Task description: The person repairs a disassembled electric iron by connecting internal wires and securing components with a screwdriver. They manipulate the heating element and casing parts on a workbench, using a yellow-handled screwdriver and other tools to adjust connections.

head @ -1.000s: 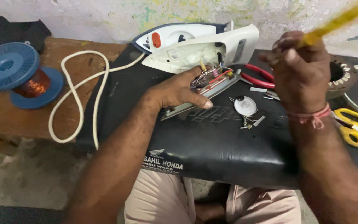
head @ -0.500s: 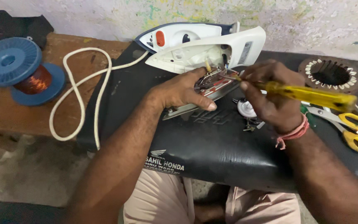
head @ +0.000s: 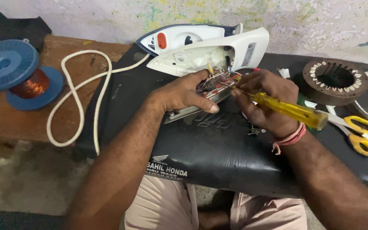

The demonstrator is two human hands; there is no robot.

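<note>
A white clothes iron (head: 209,51) lies opened on a black padded seat (head: 218,153) across my lap. Its metal base with exposed wiring (head: 216,85) sits just in front of it. My left hand (head: 184,93) presses down on that base and holds it steady. My right hand (head: 265,102) grips a yellow-handled screwdriver (head: 290,110), its tip in the wiring at the base's far end. The two hands nearly touch over the wiring.
The iron's white cord (head: 79,98) loops over the wooden bench at left, beside a blue spool of copper wire (head: 20,74). A round motor stator (head: 335,81) and yellow-handled scissors (head: 363,132) lie at right. A painted wall is behind.
My right hand came down from a raised position and brought the screwdriver tip to the wiring. It has since closed in beside my left hand, which has stayed on the base.
</note>
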